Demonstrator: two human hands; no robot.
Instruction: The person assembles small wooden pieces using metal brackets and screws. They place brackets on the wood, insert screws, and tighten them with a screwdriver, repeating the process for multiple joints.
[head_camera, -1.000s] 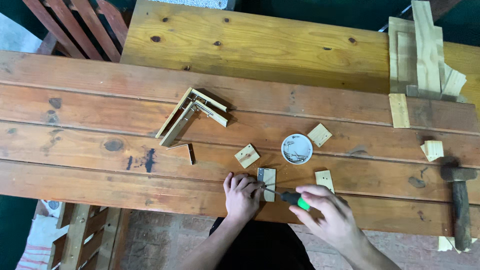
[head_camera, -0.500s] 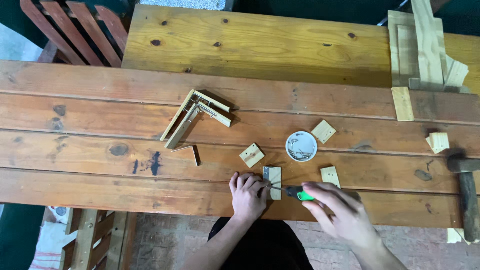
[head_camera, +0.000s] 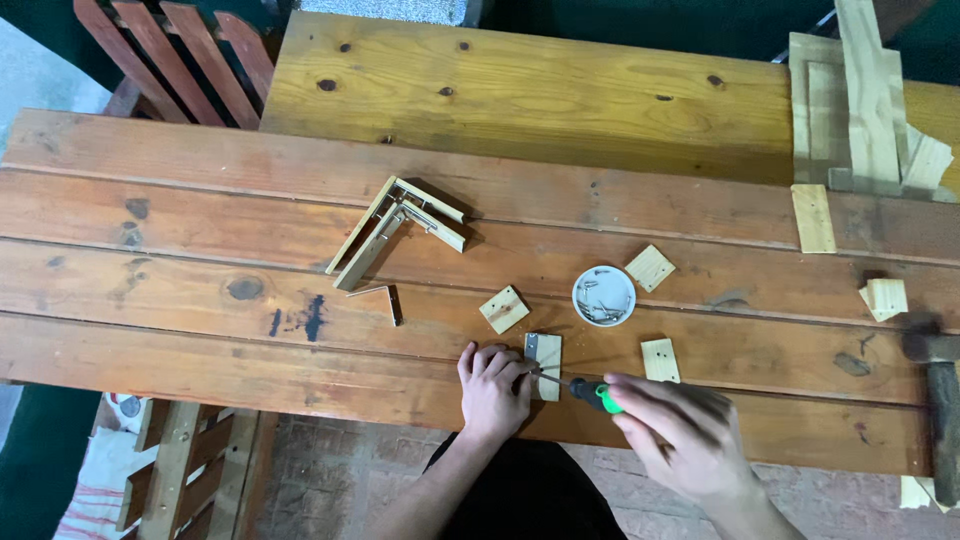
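Now my two hands work at the near edge of the plank surface (head_camera: 200, 250), which spreads wide ahead of them and off to both sides. Far ahead of my right hand, at the surface's back corner, leans a stack of pale wooden frames (head_camera: 860, 110). Ahead and to the left of my left hand lies an L-shaped wooden corner piece (head_camera: 395, 228), with a small metal bracket (head_camera: 385, 297) lying between it and that hand. Well off to the right of my right hand a hammer (head_camera: 940, 395) rests at the edge. My right hand (head_camera: 680, 435) is closed around a screwdriver with a green and black handle (head_camera: 592, 393), its thin shaft pointing left. My left hand (head_camera: 492, 385) lies flat with the fingers curled down, pressing on a small wooden block (head_camera: 546, 362) just to its right; the screwdriver's tip meets the block near those fingertips. Just ahead of my right hand sits a round white dish of screws (head_camera: 604, 295). Small wooden squares (head_camera: 504, 309) lie scattered ahead of both hands, one close beside the dish.
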